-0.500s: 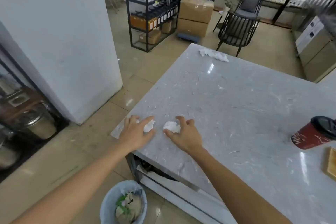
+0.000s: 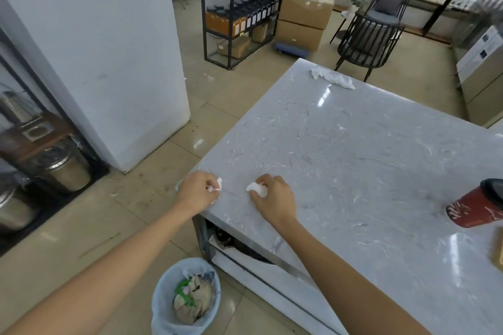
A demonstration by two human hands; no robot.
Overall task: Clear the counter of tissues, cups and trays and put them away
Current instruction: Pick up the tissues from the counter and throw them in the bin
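Note:
At the near left corner of the grey marble counter (image 2: 353, 160), my left hand (image 2: 197, 194) is closed around a small crumpled white tissue (image 2: 217, 185). A hand's width to the right, my right hand (image 2: 275, 197) grips a second crumpled tissue (image 2: 257, 188), its fingers curled over it on the countertop. A longer crumpled tissue (image 2: 333, 77) lies at the counter's far edge. A red paper cup with a black lid (image 2: 479, 205) lies on its side at the right edge of the view. A sliver of a wooden tray (image 2: 499, 251) shows below the cup.
A lined waste bin (image 2: 186, 298) holding rubbish stands on the floor below the counter's corner. A white cabinet (image 2: 109, 62) stands to the left, metal pots (image 2: 65, 168) beside it. Beyond the counter are black shelving (image 2: 239, 8), cardboard boxes (image 2: 304, 17) and a black chair (image 2: 373, 32).
Both hands have curled from flat over the tissues into closed grips on them. The view has shifted slightly.

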